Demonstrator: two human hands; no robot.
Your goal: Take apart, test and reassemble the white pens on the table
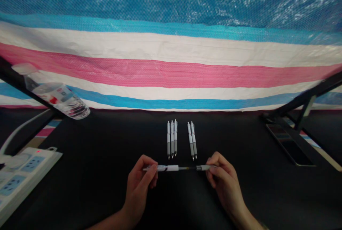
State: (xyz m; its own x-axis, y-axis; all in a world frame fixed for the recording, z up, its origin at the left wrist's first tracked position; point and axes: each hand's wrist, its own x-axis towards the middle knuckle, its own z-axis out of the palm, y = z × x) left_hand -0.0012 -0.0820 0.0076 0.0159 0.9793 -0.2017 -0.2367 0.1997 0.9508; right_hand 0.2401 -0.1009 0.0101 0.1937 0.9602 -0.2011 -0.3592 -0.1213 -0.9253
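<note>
Between my hands a pen is pulled apart over the black table. My left hand (141,183) is closed on the white pen barrel (172,168), which points right with a thin refill (187,168) sticking out of it. In the fingers of my right hand (223,180) is the grey grip section of the pen (203,167), lying in line with the refill, whose tip reaches close to it. I cannot tell whether they touch. Just beyond my hands lie a group of three white-and-grey pens (172,139) and a pair of pens (191,140), tips toward me.
A white power strip (40,169) with a plug and cable sits at the left. A water bottle (61,98) leans by the left black bar. A phone (290,144) lies at the right near another bar (301,101). A striped plastic sheet (171,73) hangs behind the table.
</note>
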